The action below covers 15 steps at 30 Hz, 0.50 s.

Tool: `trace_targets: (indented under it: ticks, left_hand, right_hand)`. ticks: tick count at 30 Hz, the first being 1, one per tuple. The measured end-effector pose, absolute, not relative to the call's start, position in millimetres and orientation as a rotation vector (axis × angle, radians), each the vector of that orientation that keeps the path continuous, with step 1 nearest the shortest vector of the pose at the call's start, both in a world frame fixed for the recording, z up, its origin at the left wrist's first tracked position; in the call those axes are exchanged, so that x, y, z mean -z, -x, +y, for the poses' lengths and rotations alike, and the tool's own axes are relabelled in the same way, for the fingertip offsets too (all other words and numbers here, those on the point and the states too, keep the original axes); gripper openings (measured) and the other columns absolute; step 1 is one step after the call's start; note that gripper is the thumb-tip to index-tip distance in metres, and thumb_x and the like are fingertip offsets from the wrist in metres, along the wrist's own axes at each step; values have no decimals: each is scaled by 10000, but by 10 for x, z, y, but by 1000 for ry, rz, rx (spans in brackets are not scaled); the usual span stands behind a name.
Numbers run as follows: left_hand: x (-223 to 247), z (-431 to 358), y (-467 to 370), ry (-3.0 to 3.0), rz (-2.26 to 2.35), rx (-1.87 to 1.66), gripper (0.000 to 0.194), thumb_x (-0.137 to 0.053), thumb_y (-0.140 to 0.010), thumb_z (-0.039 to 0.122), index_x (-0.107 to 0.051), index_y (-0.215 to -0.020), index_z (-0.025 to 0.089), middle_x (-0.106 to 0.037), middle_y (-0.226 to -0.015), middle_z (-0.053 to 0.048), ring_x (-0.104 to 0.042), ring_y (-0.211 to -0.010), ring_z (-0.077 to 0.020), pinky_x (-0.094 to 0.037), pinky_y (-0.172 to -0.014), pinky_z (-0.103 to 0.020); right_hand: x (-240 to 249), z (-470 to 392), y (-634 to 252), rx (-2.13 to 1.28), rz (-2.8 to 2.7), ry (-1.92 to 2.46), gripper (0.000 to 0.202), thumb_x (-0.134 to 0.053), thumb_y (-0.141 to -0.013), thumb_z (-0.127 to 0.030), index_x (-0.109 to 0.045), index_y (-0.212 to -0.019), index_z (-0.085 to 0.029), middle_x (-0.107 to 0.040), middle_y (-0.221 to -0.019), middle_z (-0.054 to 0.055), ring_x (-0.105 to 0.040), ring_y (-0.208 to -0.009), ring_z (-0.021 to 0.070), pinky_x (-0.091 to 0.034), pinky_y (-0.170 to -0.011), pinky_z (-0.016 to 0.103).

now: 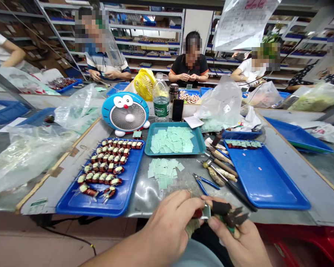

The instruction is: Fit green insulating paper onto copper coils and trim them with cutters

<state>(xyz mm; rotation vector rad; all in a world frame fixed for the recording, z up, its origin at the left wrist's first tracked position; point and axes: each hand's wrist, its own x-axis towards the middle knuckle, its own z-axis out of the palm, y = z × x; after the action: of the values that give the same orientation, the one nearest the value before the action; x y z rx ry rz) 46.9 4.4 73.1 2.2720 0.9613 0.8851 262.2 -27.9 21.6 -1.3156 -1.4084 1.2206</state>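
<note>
Near the table's front edge, my left hand (171, 217) is closed around a small copper-wound coil (198, 213). A pale green square plate (207, 210) sits at the coil's right end; the fingers hide most of the coil. My right hand (239, 241) is wrapped round pliers (235, 218) with dark jaws pointing right, and its thumb and fingertips are at the plate's edge. Beyond the hands lies a loose heap of pale green plates (164, 172). More plates fill a teal tray (148, 150). Several rows of coils (102, 167) stand in the left blue tray (122, 194).
The right blue tray (269, 181) has one row of coils with green plates (244, 144) at its far end. A hammer (225, 180), blue-handled cutters (207, 182) and other tools lie beside it. A blue fan (125, 113), bottle (160, 98) and phone (178, 110) stand behind. Co-workers sit opposite.
</note>
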Motion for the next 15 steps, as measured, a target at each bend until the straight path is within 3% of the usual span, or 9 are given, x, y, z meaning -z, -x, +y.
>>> trace_targets:
  ticks: [8,15]
  left_hand:
    - [-674,80,-455,-2538,912,-867,366,-404,-953,35,-544,-1264,168,-651,-949,-72,-574,-797,-210,-505,-719,-310]
    - [-523,144,-383,-2500,962,-986,601,-391,-798,-57,-518,-1336,180,-645,-958,-83,-612,-829,-221,-537,-732,-312]
  right_hand:
    - [-219,-267,-2556,-1434,-1143,1378,595,-747,-828,-496,-671,-1284,-121,-574,-1355,127,-658,-1195,149,-580,-1046,163]
    - [-494,-175,-2360,-1549,-947,1374,712,-773,-791,-548,-629,-1345,-125,-549,-1387,125,-664,-1163,134,-586,-1017,143]
